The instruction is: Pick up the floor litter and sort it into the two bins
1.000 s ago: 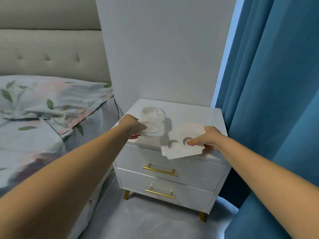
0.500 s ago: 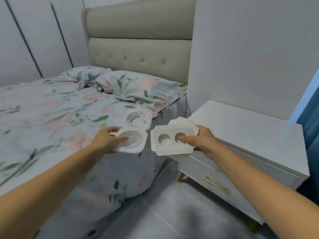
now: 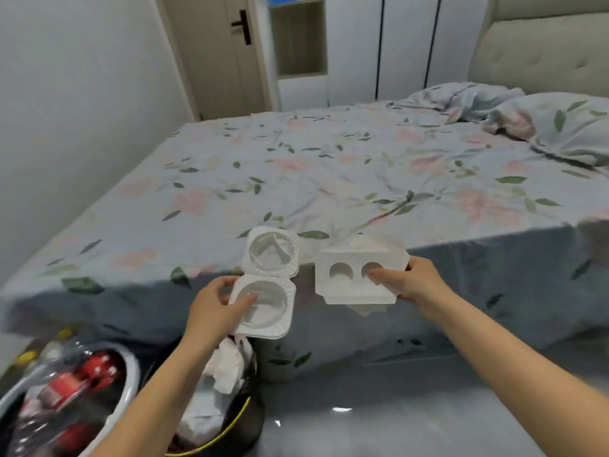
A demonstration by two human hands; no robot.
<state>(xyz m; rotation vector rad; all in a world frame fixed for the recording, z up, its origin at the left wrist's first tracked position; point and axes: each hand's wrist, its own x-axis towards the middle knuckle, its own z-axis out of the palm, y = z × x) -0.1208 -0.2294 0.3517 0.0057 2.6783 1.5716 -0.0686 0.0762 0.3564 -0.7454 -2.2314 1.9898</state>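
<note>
Hands out over the bed's edge, each gripping white litter. Left hand [image 3: 216, 306] pinched on an open hinged clamshell tray [image 3: 267, 283], thumb inside the lower cup. Right hand [image 3: 407, 280] clamped on a two-holed pulp insert [image 3: 354, 278]. Below left: white bin [image 3: 127, 390] of bottles, dark bin [image 3: 244, 420] of paper.

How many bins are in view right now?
2. The white bin with bottles sits at bottom left; the dark bin with white paper is right beside it, partly hidden by the left forearm.
</note>
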